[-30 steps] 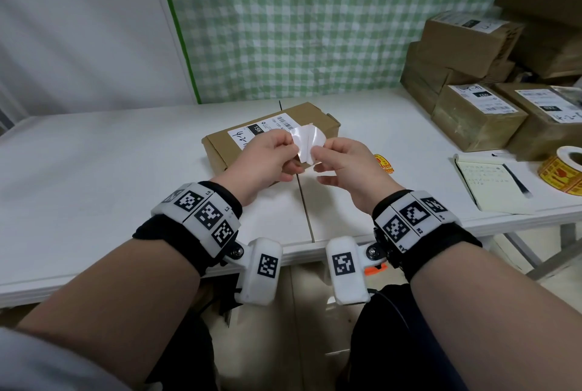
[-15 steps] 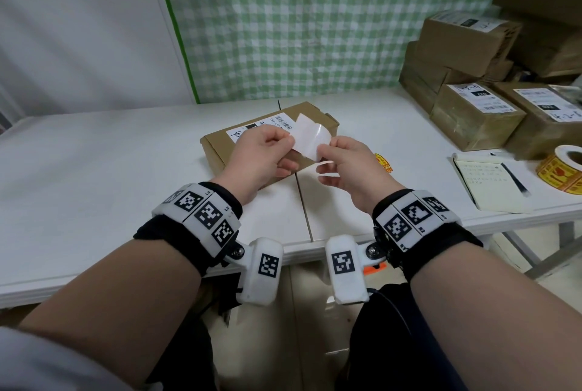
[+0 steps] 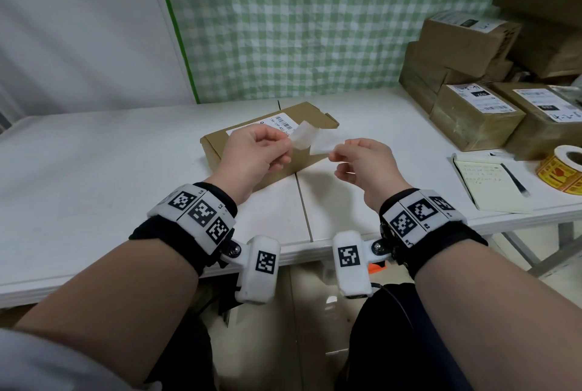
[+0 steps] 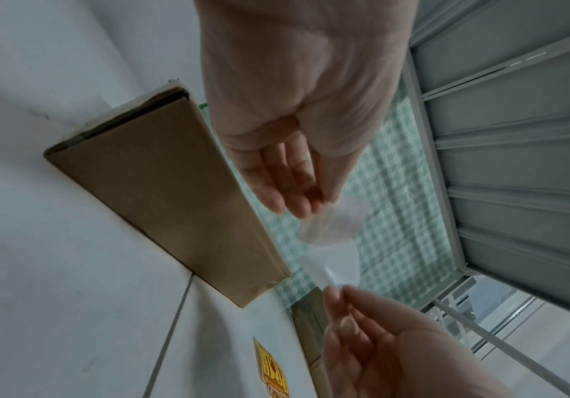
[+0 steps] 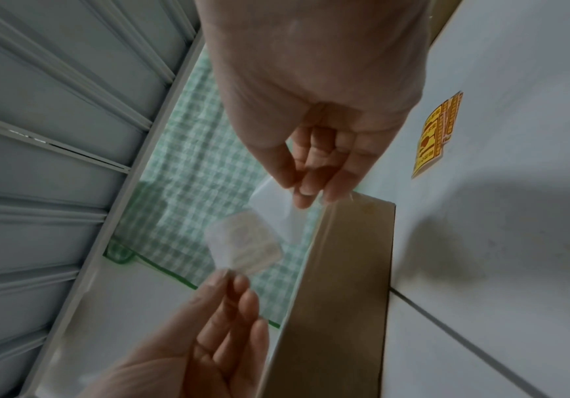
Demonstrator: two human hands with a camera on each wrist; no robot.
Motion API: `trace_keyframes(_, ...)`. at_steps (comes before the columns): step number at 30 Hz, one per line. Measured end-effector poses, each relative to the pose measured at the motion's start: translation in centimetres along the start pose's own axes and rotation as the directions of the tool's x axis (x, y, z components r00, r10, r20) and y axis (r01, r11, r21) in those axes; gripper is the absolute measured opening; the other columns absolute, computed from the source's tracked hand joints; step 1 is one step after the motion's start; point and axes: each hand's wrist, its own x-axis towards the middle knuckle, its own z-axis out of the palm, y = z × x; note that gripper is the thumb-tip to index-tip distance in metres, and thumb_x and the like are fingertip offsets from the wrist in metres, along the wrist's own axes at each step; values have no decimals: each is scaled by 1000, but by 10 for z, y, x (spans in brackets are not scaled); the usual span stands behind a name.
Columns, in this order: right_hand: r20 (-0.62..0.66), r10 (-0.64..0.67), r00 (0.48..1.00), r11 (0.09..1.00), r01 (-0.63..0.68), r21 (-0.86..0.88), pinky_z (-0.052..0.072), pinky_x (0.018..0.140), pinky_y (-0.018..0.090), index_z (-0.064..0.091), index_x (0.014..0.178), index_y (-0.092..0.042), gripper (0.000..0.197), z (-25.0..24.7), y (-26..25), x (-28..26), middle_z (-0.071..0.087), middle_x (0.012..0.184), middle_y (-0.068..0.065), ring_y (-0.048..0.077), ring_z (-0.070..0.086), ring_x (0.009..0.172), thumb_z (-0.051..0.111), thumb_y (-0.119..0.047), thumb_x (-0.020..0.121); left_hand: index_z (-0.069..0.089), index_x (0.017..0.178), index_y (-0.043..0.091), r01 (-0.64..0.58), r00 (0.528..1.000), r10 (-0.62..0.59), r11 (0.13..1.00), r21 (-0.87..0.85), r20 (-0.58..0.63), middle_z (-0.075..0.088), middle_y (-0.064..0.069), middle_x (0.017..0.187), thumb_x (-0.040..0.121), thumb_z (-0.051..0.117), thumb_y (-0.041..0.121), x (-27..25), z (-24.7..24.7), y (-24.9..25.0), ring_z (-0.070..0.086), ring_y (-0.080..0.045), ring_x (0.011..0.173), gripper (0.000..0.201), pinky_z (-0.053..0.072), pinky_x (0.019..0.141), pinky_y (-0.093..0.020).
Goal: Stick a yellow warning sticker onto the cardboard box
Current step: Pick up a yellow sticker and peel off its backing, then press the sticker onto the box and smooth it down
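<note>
A flat cardboard box (image 3: pixel 310 113) with a white shipping label lies on the white table (image 3: pixel 94 170), just beyond both hands. My left hand (image 3: pixel 288 141) pinches a pale sticker (image 3: pixel 304 137) by its edge; faint print shows through its back (image 5: pixel 242 242). My right hand (image 3: pixel 333 156) pinches a white glossy backing sheet (image 3: pixel 326 145), also seen in the left wrist view (image 4: pixel 337 262). The two pieces meet between the hands, above the box's near right part. A loose yellow warning sticker (image 5: pixel 436 134) lies on the table under my right hand.
A roll of yellow stickers (image 3: pixel 563 170) sits at the table's right edge beside a notepad (image 3: pixel 491 182) with a pen (image 3: pixel 513 182). Labelled cardboard boxes (image 3: pixel 472 75) are stacked at the back right. A green checked cloth (image 3: pixel 315 28) hangs behind the table.
The hands have moved apart, the right one going right. The single white piece they held together has opened into two pieces, one in each hand.
</note>
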Motion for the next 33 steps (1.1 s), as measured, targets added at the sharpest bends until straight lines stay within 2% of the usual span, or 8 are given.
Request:
trace_keyframes(5,-152,-103,983,967,63,-247,56,70,36,58,62,-15,17,-11,8,10,68,71,8,20,55,50,57,-6,77,64,69,15,-38,996,39,999,13,-74,64,0,60,78,69,0,3,-4,-3,60,-15,64,19,53,67,-27)
trace_keyframes(9,-182,-132,974,873,28,-487,58,80,47,62,58,-19,14,-18,17,20,72,76,9,34,69,78,55,-17,70,69,74,18,-66,996,70,994,90,-49,66,2,78,78,68,-1,4,-3,-5,59,-14,74,19,55,76,-33)
trace_keyframes(15,-110,-66,992,732,-27,-681,47,74,31,69,79,-4,17,-22,23,23,59,84,9,27,56,81,60,-18,76,71,93,22,-58,998,57,990,130,15,67,8,85,82,64,1,3,1,-6,59,-8,76,25,55,78,-29)
trace_keyframes(18,-153,-178,972,776,43,-629,46,72,29,62,66,-20,13,-15,17,18,60,93,8,24,58,78,61,-29,76,71,101,18,-67,997,62,989,131,40,66,9,85,83,63,1,3,2,-6,58,-6,75,27,54,75,-24)
trace_keyframes(22,-1,-79,997,910,72,-407,44,69,32,66,76,-13,24,1,0,6,52,68,-1,17,48,67,62,-35,83,70,106,16,-83,994,75,991,107,75,65,6,89,83,62,0,4,4,-7,59,-7,79,29,55,74,-24)
trace_keyframes(28,73,-83,994,954,100,-283,43,59,25,56,64,-16,22,13,-1,6,52,68,1,15,46,62,67,-19,84,68,108,12,-92,988,77,989,113,131,67,-2,93,84,59,-4,5,3,-10,59,-8,76,30,52,64,-12)
trace_keyframes(31,48,-116,992,952,125,-281,42,63,30,55,62,-16,24,16,2,9,50,64,1,16,45,61,66,-16,83,66,109,9,-115,985,90,979,168,145,68,-3,97,84,57,-6,6,1,-13,61,-2,77,30,50,67,-12)
trace_keyframes(33,12,-144,990,944,141,-298,43,67,33,54,61,-16,24,17,4,10,50,62,-1,17,46,63,65,-15,83,65,107,10,-142,985,114,961,235,130,67,-6,102,83,56,-7,7,-1,-14,63,-4,84,32,50,80,-15)
